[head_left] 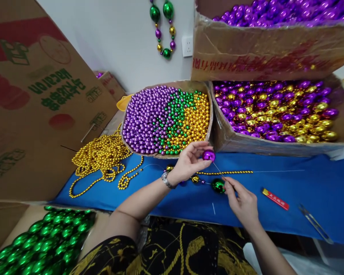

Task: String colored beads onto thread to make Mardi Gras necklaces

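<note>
My left hand (190, 160) pinches a large purple oval bead (208, 155) just above the blue cloth (318, 191). My right hand (240, 200) is closed in a pinch on a thin needle or wire (218, 169) that runs up to the purple bead. A large green bead (218, 186), a small gold bead (195, 178) and a strand of tiny gold beads (226, 173) lie on the cloth between my hands. A thin thread (278, 171) trails to the right.
Behind my hands stands a box of small purple, green and gold beads (166, 118), and to its right a box of large purple and gold beads (275, 110). Gold bead strands (103, 156) pile at left. A red lighter (275, 198) and snips (315, 223) lie at right; green beads (46, 240) fill a box at lower left.
</note>
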The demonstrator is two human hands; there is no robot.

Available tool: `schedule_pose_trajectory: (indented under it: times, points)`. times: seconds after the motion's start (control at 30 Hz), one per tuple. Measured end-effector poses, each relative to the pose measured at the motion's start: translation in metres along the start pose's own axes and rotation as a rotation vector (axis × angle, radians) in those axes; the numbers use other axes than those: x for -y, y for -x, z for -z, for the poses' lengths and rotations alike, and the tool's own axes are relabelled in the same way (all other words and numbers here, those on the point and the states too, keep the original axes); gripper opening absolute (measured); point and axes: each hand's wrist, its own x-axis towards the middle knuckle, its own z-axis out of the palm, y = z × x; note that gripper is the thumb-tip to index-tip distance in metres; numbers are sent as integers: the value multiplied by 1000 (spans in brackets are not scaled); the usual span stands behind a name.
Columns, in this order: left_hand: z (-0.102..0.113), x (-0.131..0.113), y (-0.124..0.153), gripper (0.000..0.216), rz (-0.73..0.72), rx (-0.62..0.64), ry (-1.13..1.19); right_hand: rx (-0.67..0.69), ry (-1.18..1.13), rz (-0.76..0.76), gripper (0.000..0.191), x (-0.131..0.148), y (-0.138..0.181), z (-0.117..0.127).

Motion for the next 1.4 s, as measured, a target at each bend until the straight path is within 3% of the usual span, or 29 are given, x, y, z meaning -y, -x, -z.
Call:
schedule_pose_trajectory:
  times: [0.17, 0.3, 0.37, 0.47, 0.53, 0.6, 0.67, 0.8, 1.1, 1.17, 1.3, 1.4]
  points:
    - [3, 11, 9, 52, -55, 63, -31, 7, 43, 56, 22, 5, -3, -1]
    - [13, 3, 8, 50, -15, 168, -150, 18, 75, 55, 22, 1, -1, 0]
    - [30, -7, -2, 38, -66, 106, -384, -6, 101, 63, 21, -2, 1, -1]
    - [67, -21, -31, 23, -168, -81, -1007, -32, 126, 83, 20, -5, 1, -2]
    - [93, -24, -53, 21, -104, -74, -1459, -43, 138, 98, 19, -5, 0, -4]
    - [111, -22, -72, 23, 18, -2, -1752, -54, 150, 113, 19, -5, 0, -5]
    - [119, -17, -84, 22, 86, 50, -1860, -58, 159, 126, 20, -5, 0, -7]
    - [117, -7, -91, 22, 87, 90, -1877, -52, 153, 146, 21, -6, 1, -7]
    - [103, -7, -93, 19, 36, 21, -1726, -96, 167, 178, 19, 1, -3, -6]
    - [90, -13, -82, 22, 10, -29, -1421, -109, 155, 181, 19, 3, -4, -6]
    - [54, -24, -51, 28, 148, -76, -318, -130, 153, 178, 19, 9, -7, -6]
    - [33, -25, -33, 29, 278, -62, 21, -125, 161, 182, 18, 13, -9, -4]
